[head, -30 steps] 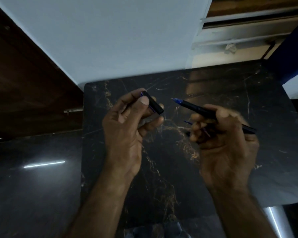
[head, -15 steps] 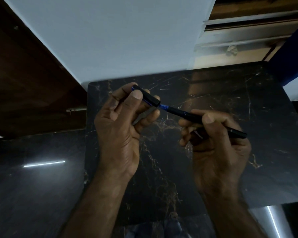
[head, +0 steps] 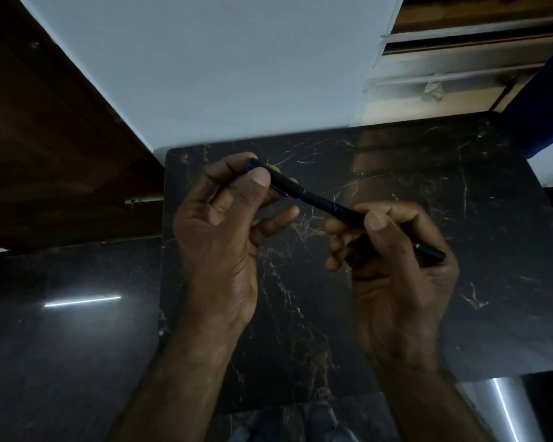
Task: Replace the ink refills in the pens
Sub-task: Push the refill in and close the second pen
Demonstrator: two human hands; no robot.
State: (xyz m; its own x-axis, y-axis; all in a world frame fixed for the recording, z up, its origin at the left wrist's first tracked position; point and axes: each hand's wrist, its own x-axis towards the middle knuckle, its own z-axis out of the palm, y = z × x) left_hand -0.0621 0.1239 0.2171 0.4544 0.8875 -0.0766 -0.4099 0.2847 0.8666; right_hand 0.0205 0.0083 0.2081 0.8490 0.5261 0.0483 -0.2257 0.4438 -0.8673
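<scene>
I hold one dark pen [head: 329,206] slanting between both hands above the black marble table [head: 460,193]. My left hand [head: 224,231] pinches the pen cap [head: 284,183] between thumb and fingers at the upper left end. My right hand [head: 393,269] grips the pen barrel, whose rear end [head: 431,252] sticks out to the right past my fingers. The cap sits over the pen's front end, so the blue tip is almost hidden. Whether a spare refill lies in my right palm cannot be told.
The black marble table has gold veins and a rounded far left corner. A pale wall [head: 221,68] rises behind it, dark wood panelling [head: 45,148] stands on the left, and a glossy dark floor [head: 61,346] reflects a light strip.
The cap and the pen were apart one second ago. My hands came together and the blue tip slid into the cap, which now covers it almost fully.
</scene>
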